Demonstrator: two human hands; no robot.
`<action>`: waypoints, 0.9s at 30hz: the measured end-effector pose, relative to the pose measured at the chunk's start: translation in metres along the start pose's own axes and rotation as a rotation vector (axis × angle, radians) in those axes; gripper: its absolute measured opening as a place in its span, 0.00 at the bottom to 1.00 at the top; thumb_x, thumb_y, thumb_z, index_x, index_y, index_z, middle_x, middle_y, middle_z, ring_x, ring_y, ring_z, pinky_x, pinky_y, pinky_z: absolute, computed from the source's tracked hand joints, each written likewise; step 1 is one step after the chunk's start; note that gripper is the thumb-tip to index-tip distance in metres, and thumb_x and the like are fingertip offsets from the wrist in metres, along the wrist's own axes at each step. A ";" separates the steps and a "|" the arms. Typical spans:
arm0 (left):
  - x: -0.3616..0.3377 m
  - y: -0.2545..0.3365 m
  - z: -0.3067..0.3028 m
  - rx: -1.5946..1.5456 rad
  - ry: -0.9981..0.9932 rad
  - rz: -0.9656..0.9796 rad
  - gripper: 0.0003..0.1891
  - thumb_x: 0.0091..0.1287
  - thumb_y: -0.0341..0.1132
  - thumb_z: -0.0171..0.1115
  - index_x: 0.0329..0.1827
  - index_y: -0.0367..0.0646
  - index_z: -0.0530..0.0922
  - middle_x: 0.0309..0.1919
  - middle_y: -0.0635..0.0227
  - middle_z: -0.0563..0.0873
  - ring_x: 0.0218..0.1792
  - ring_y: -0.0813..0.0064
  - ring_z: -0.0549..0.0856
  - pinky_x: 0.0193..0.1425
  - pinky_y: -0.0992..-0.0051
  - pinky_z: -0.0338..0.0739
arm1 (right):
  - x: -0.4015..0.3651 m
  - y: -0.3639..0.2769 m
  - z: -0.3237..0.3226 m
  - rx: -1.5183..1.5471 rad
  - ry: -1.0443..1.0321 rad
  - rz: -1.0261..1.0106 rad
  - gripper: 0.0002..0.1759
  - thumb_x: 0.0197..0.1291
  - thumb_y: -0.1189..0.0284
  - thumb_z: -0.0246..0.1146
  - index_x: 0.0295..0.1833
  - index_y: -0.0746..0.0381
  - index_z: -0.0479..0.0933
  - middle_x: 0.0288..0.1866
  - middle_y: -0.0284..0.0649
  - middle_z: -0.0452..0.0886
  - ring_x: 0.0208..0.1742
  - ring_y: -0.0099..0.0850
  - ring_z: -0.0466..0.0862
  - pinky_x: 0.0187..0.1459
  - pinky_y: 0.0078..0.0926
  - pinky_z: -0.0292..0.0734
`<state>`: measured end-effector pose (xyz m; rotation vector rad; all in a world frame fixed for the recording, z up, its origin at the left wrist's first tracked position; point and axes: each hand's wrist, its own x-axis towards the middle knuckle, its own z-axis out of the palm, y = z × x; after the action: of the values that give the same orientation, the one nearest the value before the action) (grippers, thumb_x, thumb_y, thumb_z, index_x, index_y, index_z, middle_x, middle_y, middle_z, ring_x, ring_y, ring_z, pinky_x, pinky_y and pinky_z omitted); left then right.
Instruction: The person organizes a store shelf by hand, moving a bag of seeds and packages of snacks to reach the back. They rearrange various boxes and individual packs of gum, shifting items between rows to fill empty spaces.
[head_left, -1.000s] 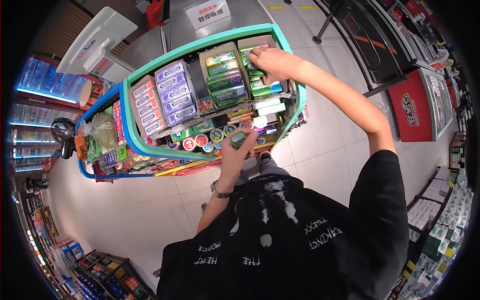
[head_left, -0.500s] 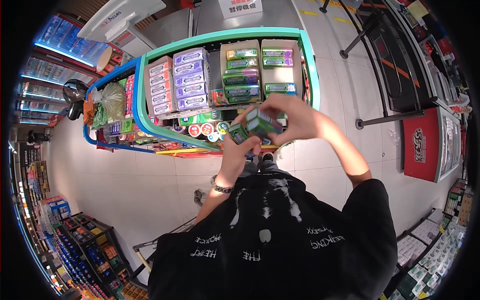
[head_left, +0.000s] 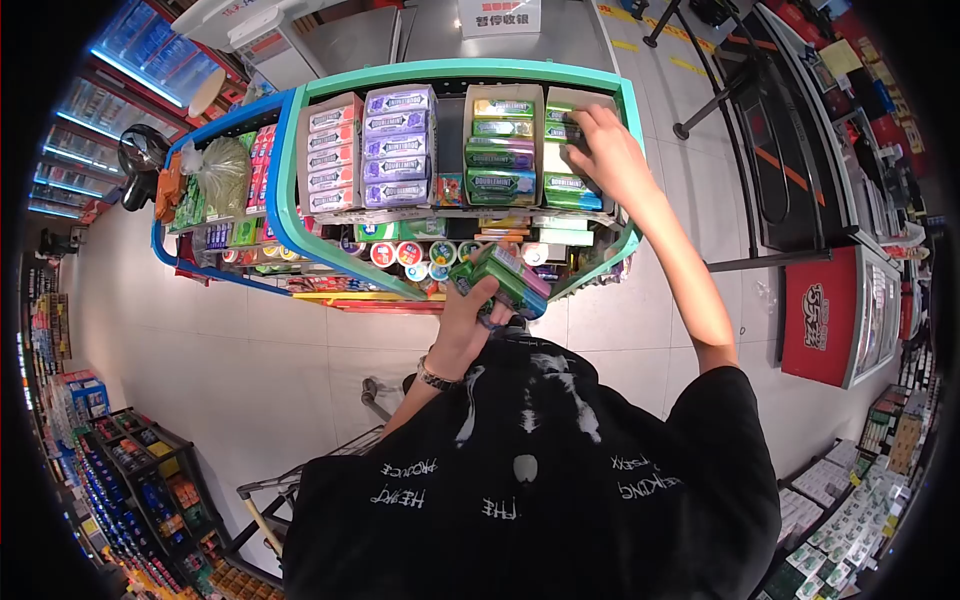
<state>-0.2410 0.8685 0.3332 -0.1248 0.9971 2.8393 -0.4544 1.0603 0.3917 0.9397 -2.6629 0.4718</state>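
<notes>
My left hand (head_left: 468,325) is closed round several green gum boxes (head_left: 510,280), held low in front of the shirt. Over the rightmost carton (head_left: 592,122) on the green-rimmed shelf (head_left: 455,68), my right hand (head_left: 608,150) reaches in with bent fingers at the green packs inside. Its fingertips partly cover those packs, so I cannot make out whether it grips one. Just left of it stands a carton of green and gold gum packs (head_left: 502,157). Purple gum packs (head_left: 398,147) and white-and-orange packs (head_left: 330,158) fill the cartons further left.
Round-lidded tubs (head_left: 409,254) sit on the tier below. A blue-framed rack (head_left: 275,190) adjoins on the left. Black barrier posts (head_left: 690,125) and a red freezer (head_left: 820,315) are at the right. A cart (head_left: 260,520) is at the lower left.
My right hand has left the boxes held by my left hand and moved up to the rightmost carton. My left hand keeps the boxes, now slightly lower. The view has shifted a little.
</notes>
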 end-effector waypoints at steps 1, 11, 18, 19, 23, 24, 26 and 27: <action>-0.001 0.000 -0.002 -0.003 -0.006 -0.003 0.32 0.67 0.44 0.68 0.70 0.40 0.67 0.48 0.65 0.83 0.19 0.84 0.69 0.25 0.81 0.65 | 0.002 0.002 0.009 0.000 -0.005 -0.007 0.26 0.52 0.74 0.69 0.58 0.67 0.74 0.55 0.47 0.78 0.56 0.46 0.79 0.57 0.36 0.77; -0.004 0.010 -0.009 0.012 0.008 0.036 0.35 0.65 0.44 0.70 0.71 0.39 0.66 0.55 0.56 0.81 0.19 0.85 0.71 0.25 0.81 0.67 | 0.010 0.006 0.018 -0.210 -0.058 -0.022 0.31 0.46 0.74 0.73 0.60 0.64 0.75 0.54 0.42 0.78 0.58 0.42 0.77 0.58 0.36 0.75; 0.003 0.014 -0.002 -0.111 0.020 0.007 0.27 0.67 0.31 0.67 0.67 0.36 0.68 0.40 0.64 0.83 0.22 0.81 0.76 0.26 0.78 0.72 | 0.016 0.010 0.011 -0.249 -0.091 -0.035 0.29 0.44 0.72 0.75 0.55 0.62 0.74 0.48 0.41 0.78 0.54 0.43 0.79 0.54 0.39 0.77; 0.003 0.014 -0.002 -0.102 0.026 0.014 0.27 0.67 0.31 0.67 0.67 0.36 0.68 0.40 0.64 0.83 0.22 0.81 0.76 0.26 0.78 0.72 | 0.014 0.010 0.010 -0.219 -0.084 -0.042 0.29 0.44 0.72 0.74 0.55 0.62 0.74 0.48 0.41 0.78 0.54 0.43 0.79 0.54 0.39 0.77; 0.008 0.014 -0.008 -0.115 -0.049 0.028 0.29 0.66 0.33 0.69 0.68 0.39 0.68 0.42 0.65 0.82 0.22 0.81 0.76 0.26 0.78 0.72 | 0.010 0.017 0.016 -0.273 -0.055 -0.086 0.27 0.44 0.76 0.73 0.54 0.62 0.76 0.47 0.41 0.78 0.52 0.41 0.80 0.53 0.38 0.77; 0.009 0.013 -0.010 -0.167 -0.065 0.022 0.30 0.66 0.35 0.69 0.69 0.41 0.67 0.42 0.66 0.82 0.23 0.81 0.76 0.27 0.78 0.71 | 0.011 0.014 0.013 -0.254 -0.059 -0.068 0.27 0.45 0.77 0.71 0.54 0.62 0.76 0.46 0.41 0.78 0.52 0.41 0.80 0.54 0.37 0.77; 0.011 0.015 -0.013 -0.212 -0.094 0.003 0.35 0.65 0.40 0.71 0.73 0.45 0.65 0.45 0.68 0.82 0.25 0.82 0.75 0.31 0.77 0.69 | 0.010 0.012 0.012 -0.238 -0.060 -0.044 0.26 0.45 0.77 0.71 0.54 0.62 0.76 0.46 0.41 0.78 0.52 0.41 0.80 0.54 0.37 0.77; 0.011 0.016 -0.013 -0.203 -0.088 0.009 0.35 0.65 0.40 0.71 0.73 0.45 0.65 0.45 0.68 0.82 0.25 0.82 0.75 0.31 0.77 0.69 | 0.010 0.010 0.011 -0.236 -0.062 -0.035 0.26 0.45 0.78 0.71 0.54 0.62 0.76 0.45 0.41 0.78 0.52 0.41 0.80 0.54 0.37 0.77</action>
<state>-0.2542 0.8486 0.3316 -0.0151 0.6925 2.9200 -0.4697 1.0579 0.3831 0.9397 -2.6769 0.1176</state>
